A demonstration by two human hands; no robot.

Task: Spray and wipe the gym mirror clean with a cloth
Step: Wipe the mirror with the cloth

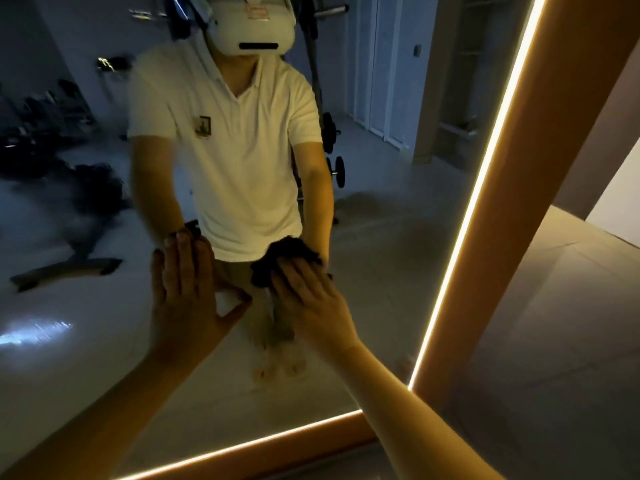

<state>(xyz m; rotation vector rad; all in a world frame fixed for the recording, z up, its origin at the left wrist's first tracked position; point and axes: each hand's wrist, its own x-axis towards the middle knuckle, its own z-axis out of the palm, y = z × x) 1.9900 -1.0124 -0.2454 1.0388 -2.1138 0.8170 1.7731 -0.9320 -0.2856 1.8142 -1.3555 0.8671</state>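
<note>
Head view, and we were right up at the mirror (pixel 86 341)! Our left hand (pixel 187 299) lay flat on the glass, fingers straight and close together, thumb stuck out sideways, holding nothing. Just beside it, our right hand (pixel 308 299) pressed the dark cloth (pixel 273 261) against the glass, fingers straight and slightly spread over it. The cloth bunched out past the fingertips, up and to the left. Below both hands we saw smeary streaks (pixel 277 368) on the glass. In the reflection stood a person in a white shirt (pixel 239 150) and white headset (pixel 252 26), arms meeting ours at the glass, a dumbbell (pixel 337 171) behind. A glowing light strip (pixel 478 188) ran along the mirror's right and bottom edges. A brown frame (pixel 540 168) sat just outside it, with pale floor (pixel 554 341) off to the right.
</note>
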